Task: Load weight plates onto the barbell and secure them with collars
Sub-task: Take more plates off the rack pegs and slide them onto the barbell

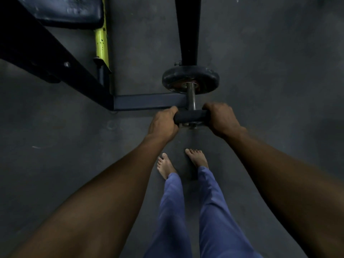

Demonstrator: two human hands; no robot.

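Note:
A steel barbell sleeve (191, 97) points toward me from the middle of the view. One black weight plate (190, 79) sits far up the sleeve, against the rack upright. A second black plate (191, 117), seen edge-on, is on the near end of the sleeve. My left hand (164, 123) grips its left rim and my right hand (221, 120) grips its right rim. The end of the sleeve shows just below this plate. No collar is visible.
A black rack upright (188, 30) rises behind the plates. A dark base rail (149, 101) and a yellow-green bench frame (102, 41) with a dark pad (68, 12) stand to the left. My bare feet (182, 162) stand on the grey floor below the bar.

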